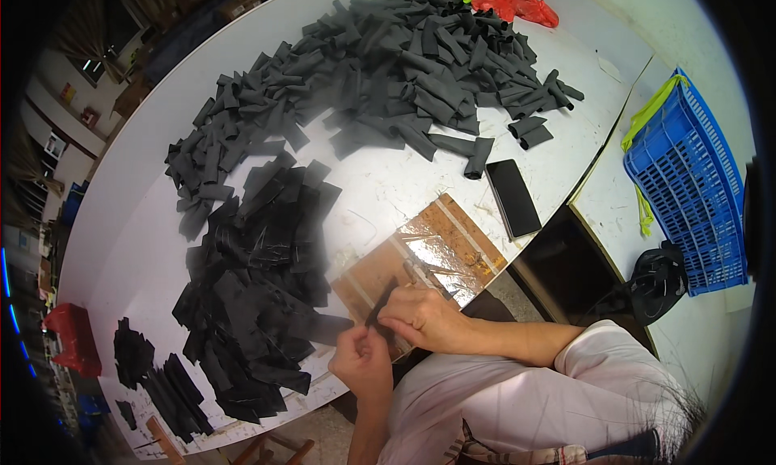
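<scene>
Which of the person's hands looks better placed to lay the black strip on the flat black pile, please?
Probably the left hand: it lies closer to the flat black pile, while the right hand sits over the brown board, pinching the strip.

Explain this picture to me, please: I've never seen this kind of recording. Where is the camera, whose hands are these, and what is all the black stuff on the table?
The single view comes from a wide fisheye camera on a person's head, looking down, so straight edges bend. No machine here: the left hand and right hand are the wearer's own, together pinching a black strip over a brown board at the edge of the white table. On the table lie a heap of dark grey tubes, a pile of flat black pieces, and a dark phone. A blue crate sits to the right.
</scene>
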Tool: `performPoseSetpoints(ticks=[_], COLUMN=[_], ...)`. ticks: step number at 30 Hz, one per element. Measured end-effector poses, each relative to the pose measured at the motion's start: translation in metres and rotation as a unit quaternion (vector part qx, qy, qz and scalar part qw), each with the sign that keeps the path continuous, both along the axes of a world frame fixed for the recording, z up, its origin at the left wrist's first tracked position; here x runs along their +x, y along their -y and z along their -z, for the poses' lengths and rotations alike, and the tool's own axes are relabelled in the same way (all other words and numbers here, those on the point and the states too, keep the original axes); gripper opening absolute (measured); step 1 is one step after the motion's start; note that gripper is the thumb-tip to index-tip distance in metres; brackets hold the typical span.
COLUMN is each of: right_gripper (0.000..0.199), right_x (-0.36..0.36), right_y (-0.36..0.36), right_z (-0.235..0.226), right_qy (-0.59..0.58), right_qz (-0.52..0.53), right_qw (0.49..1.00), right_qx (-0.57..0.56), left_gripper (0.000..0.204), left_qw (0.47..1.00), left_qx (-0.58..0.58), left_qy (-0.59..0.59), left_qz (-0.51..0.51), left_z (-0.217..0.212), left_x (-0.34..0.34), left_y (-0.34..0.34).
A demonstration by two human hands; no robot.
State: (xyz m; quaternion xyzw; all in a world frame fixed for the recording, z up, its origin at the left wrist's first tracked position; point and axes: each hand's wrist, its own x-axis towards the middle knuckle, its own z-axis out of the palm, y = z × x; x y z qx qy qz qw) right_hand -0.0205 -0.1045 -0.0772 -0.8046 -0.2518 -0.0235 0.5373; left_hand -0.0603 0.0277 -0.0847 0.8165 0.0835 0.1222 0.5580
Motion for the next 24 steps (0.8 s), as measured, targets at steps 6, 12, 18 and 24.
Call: performPoseSetpoints(ticks=[6, 12, 18, 24], right_gripper=[0.012, 0.008, 0.006, 0.009], right_x=[0.000, -0.004, -0.003, -0.001], right_y=[-0.005, -0.006, -0.010, -0.007], right_z=[-0.010, -0.011, -0.007, -0.009], right_qy=[-0.062, -0.065, -0.145, -0.376], right_qz=[0.036, 0.012, 0.025, 0.020], right_qw=[0.996, 0.995, 0.984, 0.902], right_qx=[0.045, 0.078, 0.099, 0.210], left_gripper=[0.006, 0.006, 0.007, 0.005], left_qw=[0.961, 0.927, 0.892, 0.867], left_qx=[-0.272, -0.368, -0.409, -0.467], left_qy=[-0.040, -0.067, -0.190, -0.155], left_qz=[0.016, 0.031, 0.030, 0.080], left_z=[-0.010, 0.003, -0.002, -0.001], left_x=[0.005, 0.000, 0.002, 0.002], left_y=[-0.003, -0.011, -0.012, -0.011])
